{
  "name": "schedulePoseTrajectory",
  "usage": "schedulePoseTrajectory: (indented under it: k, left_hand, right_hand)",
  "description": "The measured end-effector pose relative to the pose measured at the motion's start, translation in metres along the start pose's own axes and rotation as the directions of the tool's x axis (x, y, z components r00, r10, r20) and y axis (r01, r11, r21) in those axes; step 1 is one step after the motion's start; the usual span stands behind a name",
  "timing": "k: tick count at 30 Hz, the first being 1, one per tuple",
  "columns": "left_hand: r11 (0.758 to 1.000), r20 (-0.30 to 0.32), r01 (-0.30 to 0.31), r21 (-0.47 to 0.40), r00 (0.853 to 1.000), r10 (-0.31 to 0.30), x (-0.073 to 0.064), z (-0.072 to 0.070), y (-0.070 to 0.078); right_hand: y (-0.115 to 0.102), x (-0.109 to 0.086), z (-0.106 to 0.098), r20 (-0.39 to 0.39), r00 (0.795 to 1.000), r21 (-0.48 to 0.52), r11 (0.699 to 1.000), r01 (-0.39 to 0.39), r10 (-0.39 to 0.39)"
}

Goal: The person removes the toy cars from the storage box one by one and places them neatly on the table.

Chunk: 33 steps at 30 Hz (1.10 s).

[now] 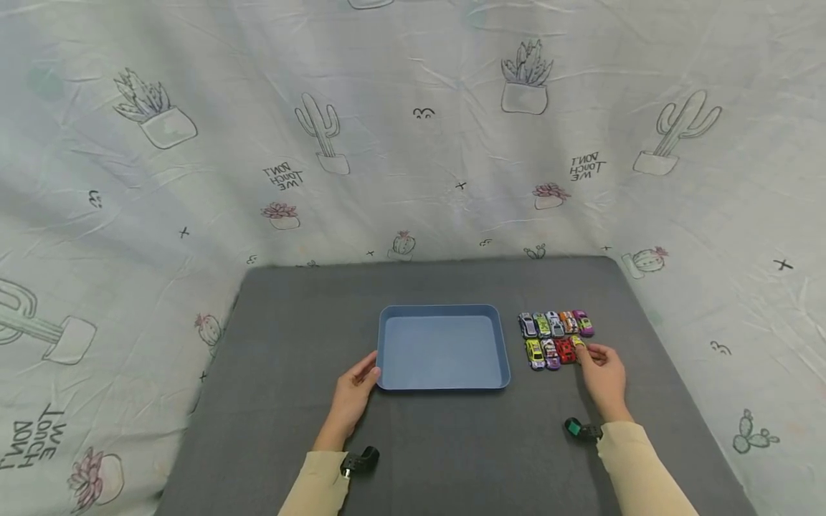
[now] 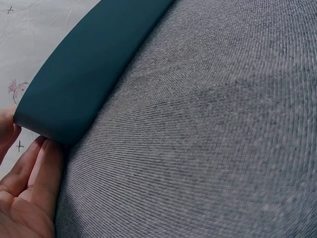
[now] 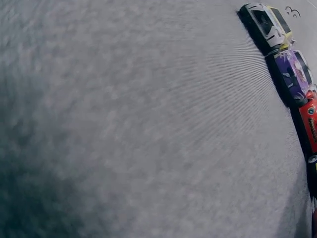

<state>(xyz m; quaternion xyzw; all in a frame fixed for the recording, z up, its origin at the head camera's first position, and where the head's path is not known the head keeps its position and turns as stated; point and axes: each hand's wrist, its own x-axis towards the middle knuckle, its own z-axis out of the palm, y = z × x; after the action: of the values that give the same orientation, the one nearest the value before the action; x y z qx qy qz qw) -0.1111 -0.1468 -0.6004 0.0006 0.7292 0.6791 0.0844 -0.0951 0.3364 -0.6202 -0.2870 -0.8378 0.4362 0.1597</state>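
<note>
A shallow blue tray [image 1: 444, 349] lies on the grey cloth. My left hand [image 1: 351, 393] holds it at the near-left corner. In the left wrist view, the thumb lies by the rim and other fingers [image 2: 47, 168] lie at the bottom edge of the tray wall [image 2: 74, 74]. Right of the tray, several small toy cars stand in two rows. My right hand [image 1: 602, 373] pinches a yellow toy car [image 1: 577, 342] at the right end of the front row, partly hidden by the fingers. Beside it are a red toy car [image 1: 565, 350] and a purple-and-white one [image 1: 551, 354].
The rear row includes a silver car [image 1: 527, 325], an orange one [image 1: 569, 322] and a purple-green one [image 1: 584, 323]. A yellow car [image 1: 535, 353] begins the front row. The grey table [image 1: 452, 459] is bordered by a white cactus-print curtain [image 1: 413, 143].
</note>
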Motion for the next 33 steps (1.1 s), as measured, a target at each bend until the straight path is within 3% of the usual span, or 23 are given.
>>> schedulePoseTrajectory:
  k: [14, 25, 27, 29, 31, 33]
  left_hand:
    - [1.0, -0.004, 0.015, 0.002, 1.0, -0.015, 0.004, -0.006, -0.005]
    - [0.999, -0.012, 0.013, 0.035, 1.0, -0.012, -0.008, -0.003, -0.004]
    - [1.0, -0.014, 0.004, 0.031, 1.0, -0.004, -0.007, -0.003, -0.005]
    - [1.0, -0.016, -0.007, 0.017, 1.0, 0.007, -0.004, -0.003, -0.008]
    - [1.0, -0.016, -0.013, -0.006, 1.0, 0.013, 0.001, -0.004, -0.015]
    - [1.0, -0.016, -0.01, -0.018, 1.0, 0.01, 0.005, -0.005, -0.022]
  right_hand:
    - [0.003, 0.002, 0.009, 0.039, 0.999, -0.022, 0.999, -0.026, 0.026]
    - [-0.002, -0.003, 0.0, 0.084, 0.996, -0.047, 0.999, -0.026, 0.03]
    - [-0.007, -0.004, -0.002, 0.101, 0.995, -0.077, 0.997, 0.012, -0.004]
    - [-0.014, -0.007, -0.001, 0.097, 0.992, -0.147, 0.984, 0.097, -0.083]
    - [-0.021, -0.01, 0.002, 0.079, 0.978, -0.228, 0.951, 0.208, -0.195]
    - [-0.029, -0.015, 0.008, 0.06, 0.943, -0.306, 0.894, 0.328, -0.326]
